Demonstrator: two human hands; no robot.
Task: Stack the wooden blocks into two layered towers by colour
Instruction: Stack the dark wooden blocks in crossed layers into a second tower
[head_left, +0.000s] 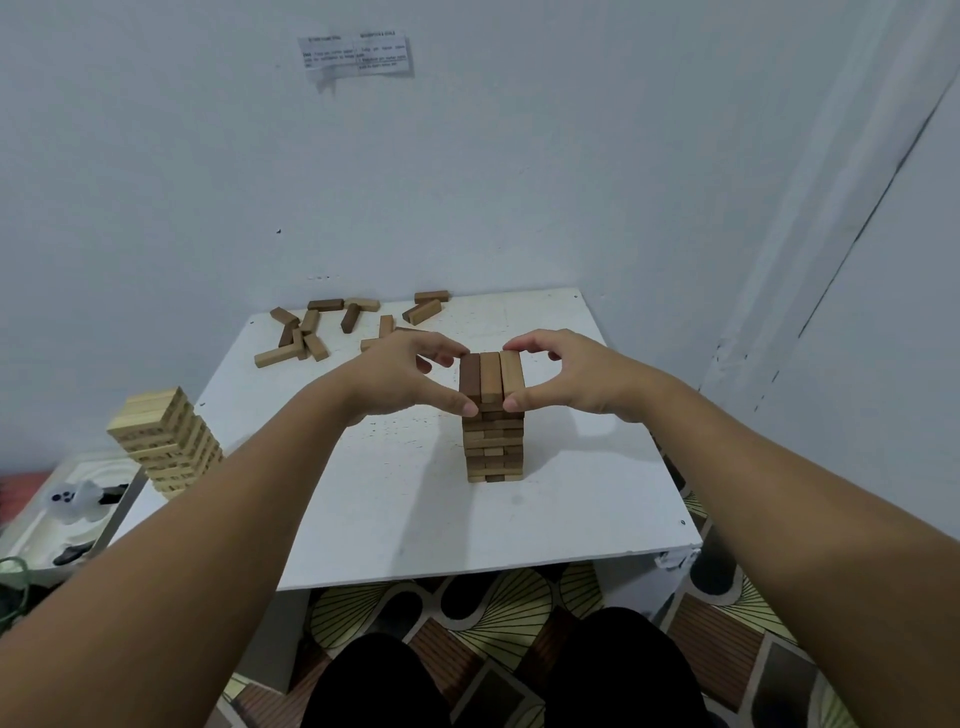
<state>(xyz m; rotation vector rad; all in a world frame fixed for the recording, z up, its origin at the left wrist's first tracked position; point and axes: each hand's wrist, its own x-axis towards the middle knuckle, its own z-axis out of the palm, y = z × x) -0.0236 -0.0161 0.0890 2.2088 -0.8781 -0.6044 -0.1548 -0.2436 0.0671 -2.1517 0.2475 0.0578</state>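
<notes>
A brown block tower (493, 441) stands in the middle of the white table (395, 519). Its top layer (491, 376) is three blocks lying side by side, pointing away from me. My left hand (402, 376) pinches the left side of that layer with thumb at the near end and fingers at the far end. My right hand (571, 374) pinches the right side the same way. A pale block tower (166, 441) stands at the table's left edge. Several loose brown and tan blocks (332, 325) lie scattered at the far side.
A wall runs right behind the table, with a paper note (356, 54) taped high up. Left of the table sits a white tray (57, 514) with small items. Patterned floor (493, 608) and my dark-clothed knees show below the near edge.
</notes>
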